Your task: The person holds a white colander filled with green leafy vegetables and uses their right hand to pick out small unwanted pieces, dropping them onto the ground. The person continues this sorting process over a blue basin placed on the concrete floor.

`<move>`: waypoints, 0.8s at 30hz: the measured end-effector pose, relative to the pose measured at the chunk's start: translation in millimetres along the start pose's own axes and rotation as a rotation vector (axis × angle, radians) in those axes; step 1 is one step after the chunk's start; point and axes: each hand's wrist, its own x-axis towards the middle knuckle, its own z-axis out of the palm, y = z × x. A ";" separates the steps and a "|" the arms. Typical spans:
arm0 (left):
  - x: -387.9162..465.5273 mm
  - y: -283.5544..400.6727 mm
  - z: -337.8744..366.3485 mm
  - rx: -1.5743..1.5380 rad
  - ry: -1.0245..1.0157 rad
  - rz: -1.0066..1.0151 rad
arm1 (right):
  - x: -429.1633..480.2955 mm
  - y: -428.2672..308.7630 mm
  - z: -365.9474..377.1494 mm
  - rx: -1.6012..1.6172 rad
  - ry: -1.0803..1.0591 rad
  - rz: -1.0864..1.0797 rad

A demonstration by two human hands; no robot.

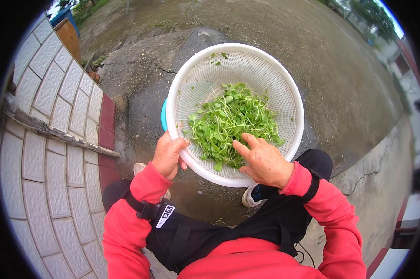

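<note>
A round white plastic colander [203, 75] is held in front of me above the wet ground. My left hand [168, 154] grips its near left rim, thumb on top and fingers curled beneath. Inside lies a loose heap of leafy green sprouts [236, 122], with a few leaf scraps stuck to the mesh at the far side. My right hand [264, 158] reaches over the near right rim, its fingers spread and touching the near side of the greens. Whether any stems are pinched between its fingertips is hidden.
Beneath the colander, the edge of a turquoise basin [164, 115] shows at the left. A tiled wall [49, 97] runs along my left, with a brown container [68, 37] and a blue bin [64, 15] beyond it. Cracked concrete [140, 59] stretches ahead.
</note>
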 end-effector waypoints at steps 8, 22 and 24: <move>-1.1 1.9 0.6 0.016 -0.015 -0.005 | -7.7 -6.1 -10.7 -0.086 0.002 -0.027; -3.2 5.4 0.8 0.058 -0.053 -0.004 | 21.1 65.5 -58.4 0.097 0.371 0.108; -3.4 6.3 1.5 0.064 -0.062 0.003 | 27.2 73.2 -54.1 0.063 0.360 0.115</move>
